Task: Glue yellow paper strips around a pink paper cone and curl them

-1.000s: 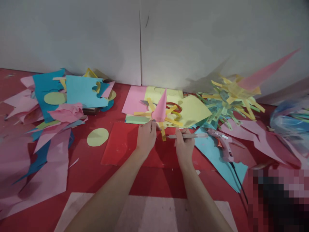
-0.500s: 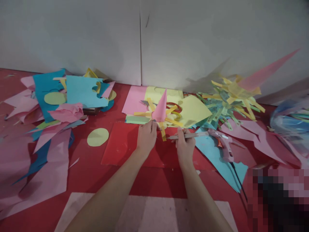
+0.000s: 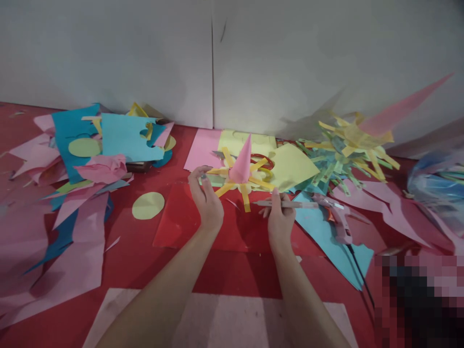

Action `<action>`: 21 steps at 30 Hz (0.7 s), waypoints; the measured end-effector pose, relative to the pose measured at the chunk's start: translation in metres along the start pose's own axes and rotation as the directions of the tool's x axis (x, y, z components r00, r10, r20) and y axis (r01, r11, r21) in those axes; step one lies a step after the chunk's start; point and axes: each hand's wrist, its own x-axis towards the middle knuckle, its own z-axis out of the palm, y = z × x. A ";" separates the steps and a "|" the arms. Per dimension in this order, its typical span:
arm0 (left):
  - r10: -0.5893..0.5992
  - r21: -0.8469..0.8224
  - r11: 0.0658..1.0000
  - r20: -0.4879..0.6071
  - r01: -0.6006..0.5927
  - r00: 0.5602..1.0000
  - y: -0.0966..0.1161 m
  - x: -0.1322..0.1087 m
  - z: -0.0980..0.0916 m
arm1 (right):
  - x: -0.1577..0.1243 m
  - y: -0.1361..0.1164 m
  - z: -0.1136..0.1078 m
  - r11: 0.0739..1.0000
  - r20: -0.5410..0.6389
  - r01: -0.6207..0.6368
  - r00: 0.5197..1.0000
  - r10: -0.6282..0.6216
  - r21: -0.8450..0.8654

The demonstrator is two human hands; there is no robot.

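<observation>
My left hand (image 3: pixel 207 200) is left of a paper piece with yellow strips (image 3: pixel 247 199) spread around a pale yellow flower-shaped base (image 3: pixel 244 190). A pink paper cone (image 3: pixel 242 163) stands upright at its centre. Thumb and curled fingers close on the tip of its left yellow paper strip (image 3: pixel 218 171). My right hand (image 3: pixel 282 220) grips a slim pale pen-like tool (image 3: pixel 299 205), its tapered end pointing left toward the front strip. A small pink sliver (image 3: pixel 233 204) lies near that strip. Under the paper piece is a red sheet (image 3: pixel 203 232).
A pink glue gun (image 3: pixel 340 222) lies on blue paper at the right, its cord trailing forward. Behind it stands another strip-covered piece with a long pink cone (image 3: pixel 406 108). Red-handled scissors (image 3: pixel 266 158) lie behind the cone. Paper scraps (image 3: pixel 81 232) cover the left side.
My left hand has shifted left and back, from the front-left of the cone to the left strip's tip. A front-left strip now shows. My right hand stays with the pen-like tool.
</observation>
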 end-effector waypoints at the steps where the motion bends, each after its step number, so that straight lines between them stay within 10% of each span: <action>1: -0.005 -0.028 1.000 -0.015 0.005 1.000 0.000 0.001 0.001 | 0.000 0.000 0.000 1.000 0.000 0.003 1.000 -0.003 -0.003; 10: -0.091 -0.105 0.991 -0.026 0.088 0.995 -0.004 0.003 0.004 | 0.004 0.004 -0.001 0.978 -0.090 0.145 0.983 -0.159 -0.152; 21: -0.069 -0.157 0.981 0.259 0.113 0.963 0.002 -0.009 0.003 | 0.016 0.013 -0.013 0.849 -0.099 0.381 0.892 -0.442 -0.366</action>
